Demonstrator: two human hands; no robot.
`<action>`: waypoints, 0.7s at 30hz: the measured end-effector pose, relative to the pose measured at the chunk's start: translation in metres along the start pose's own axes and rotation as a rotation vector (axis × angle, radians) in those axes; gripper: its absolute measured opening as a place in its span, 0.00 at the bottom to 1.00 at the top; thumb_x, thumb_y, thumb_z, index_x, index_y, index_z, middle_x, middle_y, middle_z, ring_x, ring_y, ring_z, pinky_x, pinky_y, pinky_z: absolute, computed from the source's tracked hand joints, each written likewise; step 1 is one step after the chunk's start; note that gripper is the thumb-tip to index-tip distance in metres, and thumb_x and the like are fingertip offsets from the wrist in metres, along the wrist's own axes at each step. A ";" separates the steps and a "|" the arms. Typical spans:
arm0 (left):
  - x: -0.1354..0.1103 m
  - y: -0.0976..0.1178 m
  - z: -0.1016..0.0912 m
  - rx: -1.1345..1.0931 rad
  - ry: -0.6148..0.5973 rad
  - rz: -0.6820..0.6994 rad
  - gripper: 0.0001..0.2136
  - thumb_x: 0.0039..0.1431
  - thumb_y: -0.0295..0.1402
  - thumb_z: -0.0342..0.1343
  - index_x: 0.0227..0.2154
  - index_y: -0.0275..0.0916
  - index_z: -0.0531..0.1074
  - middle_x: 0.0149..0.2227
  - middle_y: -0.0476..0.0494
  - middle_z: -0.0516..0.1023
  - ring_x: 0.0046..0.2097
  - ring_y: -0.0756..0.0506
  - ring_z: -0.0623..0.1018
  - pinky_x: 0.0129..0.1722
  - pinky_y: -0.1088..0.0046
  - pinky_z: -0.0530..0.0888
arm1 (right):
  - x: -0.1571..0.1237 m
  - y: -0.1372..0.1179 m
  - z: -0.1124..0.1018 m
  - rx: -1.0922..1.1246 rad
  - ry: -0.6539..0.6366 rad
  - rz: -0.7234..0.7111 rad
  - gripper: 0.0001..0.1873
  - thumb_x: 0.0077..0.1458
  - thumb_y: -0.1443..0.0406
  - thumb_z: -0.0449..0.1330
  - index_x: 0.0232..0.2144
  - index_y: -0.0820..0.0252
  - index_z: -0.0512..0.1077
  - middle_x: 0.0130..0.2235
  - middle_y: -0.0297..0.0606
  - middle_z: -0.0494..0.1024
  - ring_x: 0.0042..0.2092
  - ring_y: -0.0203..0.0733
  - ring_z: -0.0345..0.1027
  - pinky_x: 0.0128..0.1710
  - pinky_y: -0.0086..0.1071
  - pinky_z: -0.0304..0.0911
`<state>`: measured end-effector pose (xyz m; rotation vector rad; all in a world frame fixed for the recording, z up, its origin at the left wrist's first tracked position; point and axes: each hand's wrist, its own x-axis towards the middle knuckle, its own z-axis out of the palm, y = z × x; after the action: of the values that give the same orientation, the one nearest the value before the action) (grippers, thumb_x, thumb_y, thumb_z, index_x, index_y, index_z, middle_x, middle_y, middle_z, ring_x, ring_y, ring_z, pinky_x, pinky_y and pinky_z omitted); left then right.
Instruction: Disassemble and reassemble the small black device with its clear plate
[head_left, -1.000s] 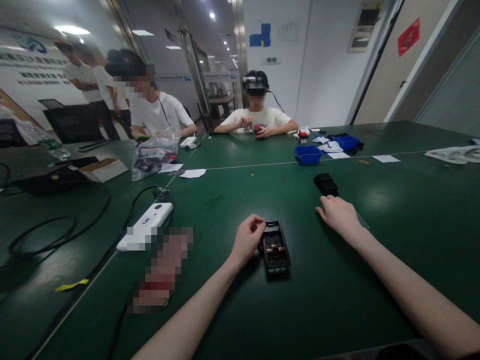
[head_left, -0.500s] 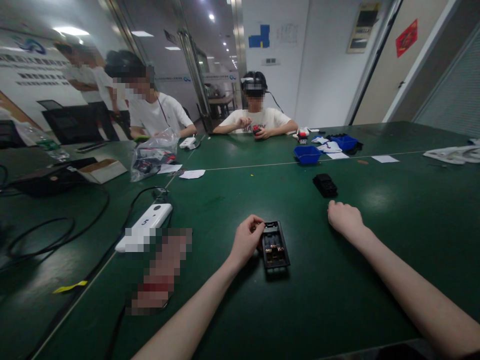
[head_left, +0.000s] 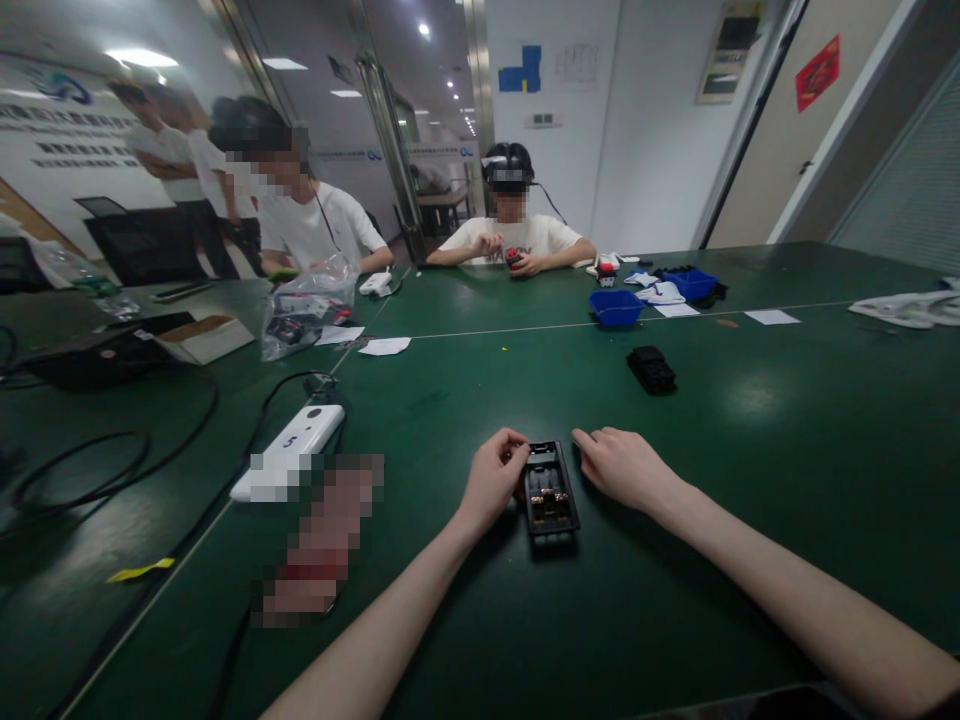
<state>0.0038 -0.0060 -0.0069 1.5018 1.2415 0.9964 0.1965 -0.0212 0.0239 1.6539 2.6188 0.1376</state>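
My left hand [head_left: 495, 470] grips the upper left edge of a black battery case [head_left: 551, 490], thumb and fingers closed on it. The case faces up, its slots bare, with gold-coloured metal contacts showing inside. Just right of the case is my right hand [head_left: 619, 465], its fingers curled together close to the case's upper right edge and apart from it. Whether a small thing is pinched in those fingers is hidden. Beyond my right hand, a black ribbed block [head_left: 651, 369] lies on the table.
On the green table [head_left: 450, 400], a white power bank marked 5 [head_left: 304, 440] and a blurred-out flat object [head_left: 330, 540] lie left, among black cables. Farther off are a plastic bag [head_left: 307, 310], a blue tray [head_left: 615, 308] and paper slips. Two people sit across; others stand behind.
My right hand has moved left, from near the black ribbed block to beside the battery case. My left hand and the case have stayed in place.
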 end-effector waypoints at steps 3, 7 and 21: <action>0.000 -0.001 0.001 0.017 0.001 0.012 0.08 0.53 0.36 0.52 0.28 0.36 0.68 0.22 0.51 0.69 0.21 0.53 0.67 0.20 0.79 0.64 | -0.001 -0.004 -0.003 0.017 -0.003 -0.052 0.18 0.59 0.67 0.46 0.50 0.64 0.65 0.35 0.47 0.78 0.36 0.45 0.71 0.33 0.32 0.62; 0.000 -0.002 0.000 0.022 -0.002 0.019 0.08 0.53 0.36 0.52 0.28 0.36 0.68 0.22 0.51 0.69 0.21 0.53 0.67 0.20 0.79 0.64 | -0.002 0.002 -0.006 0.077 -0.002 -0.031 0.19 0.58 0.67 0.47 0.51 0.64 0.65 0.37 0.47 0.78 0.36 0.45 0.73 0.34 0.33 0.62; 0.000 -0.001 0.000 0.032 -0.002 0.026 0.07 0.52 0.35 0.52 0.28 0.36 0.68 0.21 0.52 0.69 0.20 0.53 0.67 0.20 0.79 0.63 | 0.004 0.025 -0.002 0.903 0.205 0.150 0.17 0.54 0.68 0.51 0.46 0.64 0.69 0.30 0.37 0.77 0.24 0.34 0.67 0.28 0.31 0.64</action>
<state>0.0039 -0.0065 -0.0082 1.5472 1.2446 0.9959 0.2171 -0.0067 0.0284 2.1284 2.8952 -1.0772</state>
